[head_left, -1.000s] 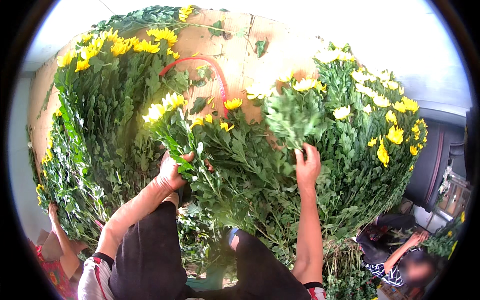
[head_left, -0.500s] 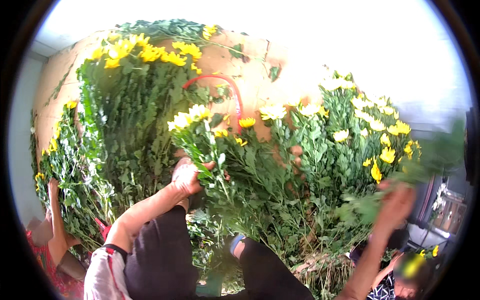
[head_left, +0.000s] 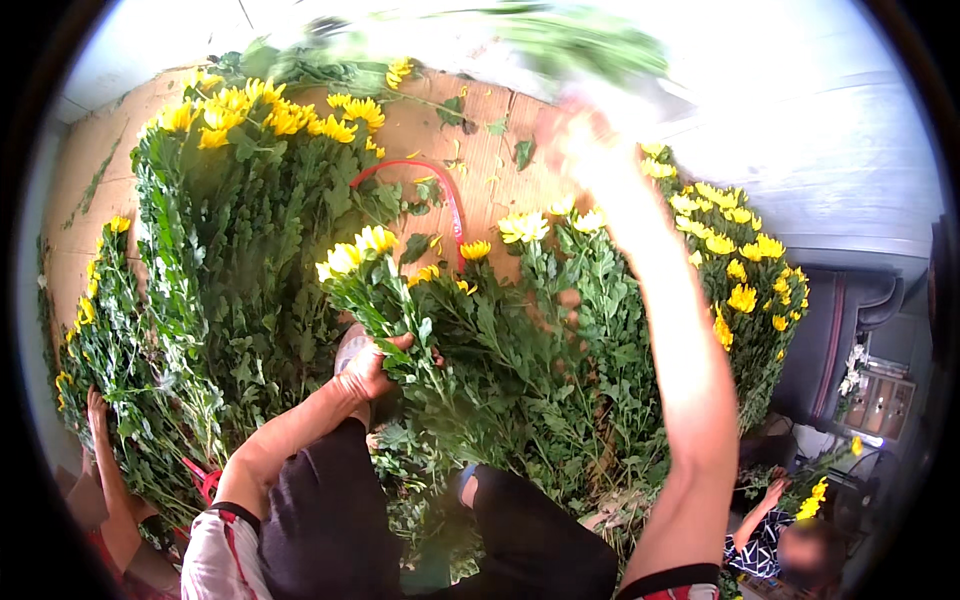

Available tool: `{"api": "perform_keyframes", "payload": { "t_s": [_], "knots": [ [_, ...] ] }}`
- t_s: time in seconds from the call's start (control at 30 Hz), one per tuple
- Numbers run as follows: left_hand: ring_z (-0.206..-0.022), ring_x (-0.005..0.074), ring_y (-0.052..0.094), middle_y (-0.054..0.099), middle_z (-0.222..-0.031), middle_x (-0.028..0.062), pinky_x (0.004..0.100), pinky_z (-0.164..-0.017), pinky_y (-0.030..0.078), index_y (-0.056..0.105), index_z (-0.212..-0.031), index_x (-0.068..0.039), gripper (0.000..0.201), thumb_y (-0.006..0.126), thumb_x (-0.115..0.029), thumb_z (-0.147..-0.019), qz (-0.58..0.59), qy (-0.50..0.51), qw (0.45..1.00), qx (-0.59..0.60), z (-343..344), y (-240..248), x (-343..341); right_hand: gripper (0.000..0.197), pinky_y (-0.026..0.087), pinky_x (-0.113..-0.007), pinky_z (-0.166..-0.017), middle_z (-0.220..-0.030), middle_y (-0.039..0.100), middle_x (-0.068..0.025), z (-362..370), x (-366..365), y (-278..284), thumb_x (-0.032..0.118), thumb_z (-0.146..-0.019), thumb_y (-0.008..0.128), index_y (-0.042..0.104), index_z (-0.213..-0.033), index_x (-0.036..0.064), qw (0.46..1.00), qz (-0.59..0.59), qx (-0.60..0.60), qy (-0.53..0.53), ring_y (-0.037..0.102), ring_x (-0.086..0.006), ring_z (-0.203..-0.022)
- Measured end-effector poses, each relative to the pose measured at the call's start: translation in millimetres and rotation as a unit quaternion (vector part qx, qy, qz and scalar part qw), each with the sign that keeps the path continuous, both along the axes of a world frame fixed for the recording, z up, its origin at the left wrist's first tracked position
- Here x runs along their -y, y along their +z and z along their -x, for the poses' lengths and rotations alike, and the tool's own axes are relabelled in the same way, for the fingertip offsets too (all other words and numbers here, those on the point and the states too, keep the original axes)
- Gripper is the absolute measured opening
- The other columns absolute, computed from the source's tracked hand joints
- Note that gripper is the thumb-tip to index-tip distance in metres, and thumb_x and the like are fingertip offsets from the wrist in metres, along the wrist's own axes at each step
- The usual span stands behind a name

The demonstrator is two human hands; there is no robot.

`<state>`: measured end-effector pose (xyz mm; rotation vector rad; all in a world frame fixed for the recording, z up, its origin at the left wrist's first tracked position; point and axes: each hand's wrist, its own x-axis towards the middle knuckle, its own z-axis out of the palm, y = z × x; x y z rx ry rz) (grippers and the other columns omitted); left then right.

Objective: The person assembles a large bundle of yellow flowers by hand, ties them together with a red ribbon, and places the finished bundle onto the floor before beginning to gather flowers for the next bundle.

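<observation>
My left hand (head_left: 366,376) is closed round the stems of a small bunch of yellow chrysanthemums (head_left: 345,258), blooms pointing away from me. Stretched out to the far side, my right hand (head_left: 582,145) is smeared by motion, so its fingers cannot be read. Just beyond it is a blurred leafy green stem bundle (head_left: 590,48); whether the hand still grips it I cannot tell. A large stack of yellow chrysanthemums (head_left: 260,200) lies to the left of my left hand. More chrysanthemums (head_left: 610,300) lie from the middle to the right, partly behind my right forearm.
Brown cardboard (head_left: 500,130) lies beneath the flowers, with fallen petals and leaves. A red curved strip (head_left: 450,190) rests on it. Loose greenery (head_left: 300,68) lies at the far edge. One person's arm (head_left: 115,480) shows at lower left; another person (head_left: 765,540) holds flowers at lower right.
My right hand has swung from the lower right to the far middle, the blurred greenery moving the same way. My left hand keeps its grip on the bunch.
</observation>
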<state>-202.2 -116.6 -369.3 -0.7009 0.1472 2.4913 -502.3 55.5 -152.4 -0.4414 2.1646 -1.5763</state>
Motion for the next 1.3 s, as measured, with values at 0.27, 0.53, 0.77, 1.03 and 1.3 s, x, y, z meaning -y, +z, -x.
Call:
{"api": "perform_keyframes", "payload": {
  "t_s": [0.27, 0.53, 0.77, 1.03, 1.3],
  "knots": [
    [-0.102, 0.0338, 0.066, 0.067, -0.11, 0.0193, 0.0465, -0.095, 0.051, 0.059, -0.119, 0.001, 0.031, 0.061, -0.017, -0.094, 0.049, -0.08, 0.995, -0.019, 44, 49, -23, 0.04, 0.053, -0.048, -0.083, -0.106, 0.064, -0.0185, -167, -206, -225, 0.029, -0.092, 0.066, 0.059, -0.123, 0.0048, 0.766, -0.637, -0.056, 0.061, 0.063, -0.0348, -0.099],
    [-0.086, 0.0277, 0.069, 0.07, -0.094, 0.0129, 0.0445, -0.081, 0.057, 0.065, -0.106, 0.0, 0.029, 0.071, -0.022, -0.089, 0.131, -0.117, 0.983, 0.055, 79, -52, -117, 0.01, 0.041, -0.026, -0.049, -0.071, 0.058, -0.0012, -147, -163, -60, 0.013, -0.1, 0.053, 0.06, -0.098, 0.0064, 0.929, -0.27, -0.112, -0.226, 0.05, -0.0087, -0.057],
    [-0.089, 0.0263, 0.069, 0.07, -0.1, 0.0118, 0.0438, -0.08, 0.057, 0.063, -0.11, -0.003, 0.034, 0.075, -0.025, -0.087, 0.077, -0.092, 0.993, 0.018, 88, 10, -131, 0.012, 0.051, -0.035, -0.059, -0.077, 0.066, -0.0094, -232, -178, -91, 0.013, -0.097, 0.057, 0.064, -0.105, 0.0073, 0.945, -0.288, -0.022, -0.153, 0.063, -0.0192, -0.066],
    [-0.089, 0.0196, 0.067, 0.071, -0.101, 0.0046, 0.0392, -0.083, 0.054, 0.068, -0.107, -0.007, 0.027, 0.074, -0.025, -0.087, 0.091, -0.116, 0.988, 0.04, 83, 30, -134, 0.018, 0.049, -0.043, -0.063, -0.081, 0.061, -0.0228, -273, -151, -135, 0.004, -0.094, 0.055, 0.055, -0.113, 0.0015, 0.96, -0.225, 0.037, -0.161, 0.061, -0.0401, -0.07],
    [-0.084, 0.0186, 0.067, 0.071, -0.096, 0.0043, 0.0392, -0.077, 0.056, 0.068, -0.105, -0.008, 0.027, 0.077, -0.022, -0.085, 0.117, -0.032, 0.992, 0.038, 80, 29, -132, 0.022, 0.049, -0.043, -0.061, -0.082, 0.062, -0.0232, -285, -148, -140, 0.005, -0.092, 0.061, 0.055, -0.113, -0.0006, 0.96, -0.24, -0.07, -0.125, 0.063, -0.0431, -0.074]
  ]
}}
